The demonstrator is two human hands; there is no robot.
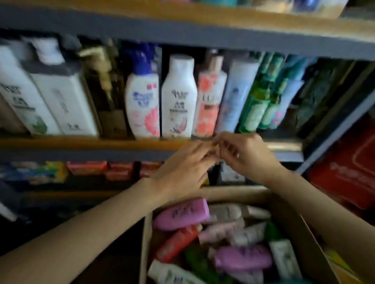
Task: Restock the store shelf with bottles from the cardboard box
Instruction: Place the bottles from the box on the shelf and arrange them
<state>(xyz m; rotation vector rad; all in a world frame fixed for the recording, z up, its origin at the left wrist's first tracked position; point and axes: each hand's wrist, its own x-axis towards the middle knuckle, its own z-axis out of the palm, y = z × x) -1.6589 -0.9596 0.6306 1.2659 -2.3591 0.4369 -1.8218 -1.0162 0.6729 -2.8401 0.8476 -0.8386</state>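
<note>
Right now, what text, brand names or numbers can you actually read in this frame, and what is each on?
"LUX", faintly: pink bottle on the shelf.
White bottle: dark print, too blurred to read.
White-and-blue bottle: blue logo, unreadable.
Large white bottles at left: print blurred.
Purple bottles in the box: lettering blurred.
Red carton: pale print, unreadable.

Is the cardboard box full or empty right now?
Nearly full: the cardboard box holds many bottles lying on their sides, heaped close to its rim.

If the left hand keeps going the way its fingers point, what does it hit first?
Most likely the right hand: the left hand points up and right, fingertips already meeting it. Beyond lies the shelf edge; depth is unclear.
</note>
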